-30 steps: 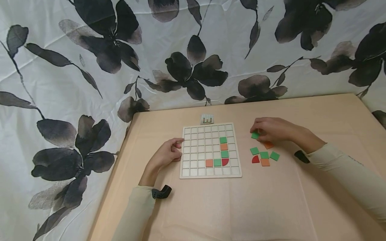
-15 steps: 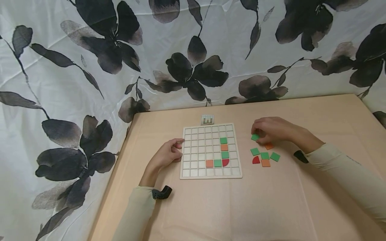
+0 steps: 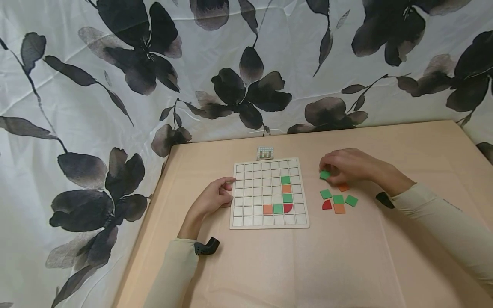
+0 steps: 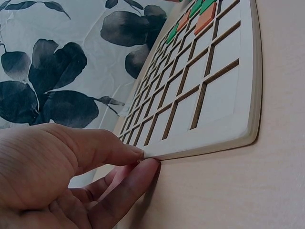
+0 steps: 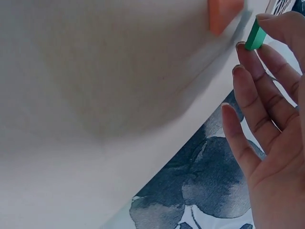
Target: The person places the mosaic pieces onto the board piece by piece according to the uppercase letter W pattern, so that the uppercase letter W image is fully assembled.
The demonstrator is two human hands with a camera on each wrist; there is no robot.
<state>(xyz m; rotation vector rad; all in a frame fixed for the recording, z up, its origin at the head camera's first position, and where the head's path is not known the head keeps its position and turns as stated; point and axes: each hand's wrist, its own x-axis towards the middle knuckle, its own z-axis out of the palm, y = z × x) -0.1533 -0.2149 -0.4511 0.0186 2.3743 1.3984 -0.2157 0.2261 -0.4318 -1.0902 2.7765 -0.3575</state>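
Observation:
My left hand [image 3: 211,197] is at the left edge of a pale square grid board [image 3: 269,227], thumb and a finger pinching its rim in the left wrist view. Several tiles lie in the board's cells: green squares, such as one green tile [image 3: 285,180], orange squares, such as one orange tile [image 3: 286,188], and a red quarter-round tile [image 3: 287,208]. To the right of the board, my right hand [image 3: 350,166] holds a green square tile [image 5: 256,37] between thumb and fingertips, its other fingers spread. The held tile appears just above the table.
Loose tiles lie below my right hand: green squares [image 3: 338,199], orange squares [image 3: 339,208] and a red quarter-round [image 3: 327,204]. A small card with a grid pattern [image 3: 265,152] lies behind the board. Floral cloth [image 3: 231,64] hangs behind the wooden table [image 3: 292,269].
My right hand stays nearly in place with the green tile, shifting only slightly. The left hand keeps its place at the board's edge, and the tiles on the board are unchanged.

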